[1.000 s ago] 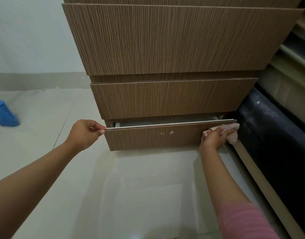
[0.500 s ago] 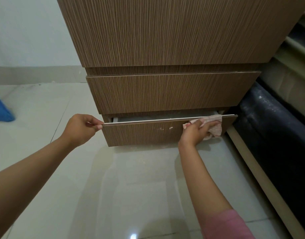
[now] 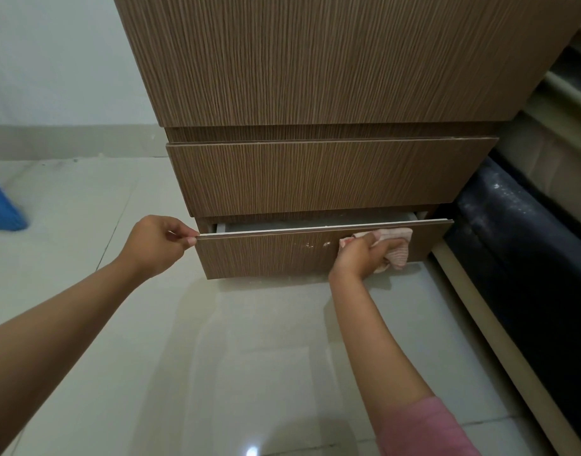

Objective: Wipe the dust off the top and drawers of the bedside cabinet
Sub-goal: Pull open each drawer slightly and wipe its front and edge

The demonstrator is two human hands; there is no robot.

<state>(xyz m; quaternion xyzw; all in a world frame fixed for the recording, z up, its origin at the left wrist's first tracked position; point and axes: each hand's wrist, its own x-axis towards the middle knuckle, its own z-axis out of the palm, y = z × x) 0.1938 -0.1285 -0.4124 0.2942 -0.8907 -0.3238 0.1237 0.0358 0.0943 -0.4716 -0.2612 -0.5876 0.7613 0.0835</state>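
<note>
Running left to right, the bottom drawer (image 3: pixel 276 255) was pinched by the left hand (image 3: pixel 156 246) at its left end, while the right hand (image 3: pixel 360 258) gripped a cloth (image 3: pixel 396 248) against its front.

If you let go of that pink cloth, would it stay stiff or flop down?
Probably flop: the pink cloth bunches and droops below the right hand gripping it. It looks light and soft, so it would likely slide off the bottom drawer front.
</note>
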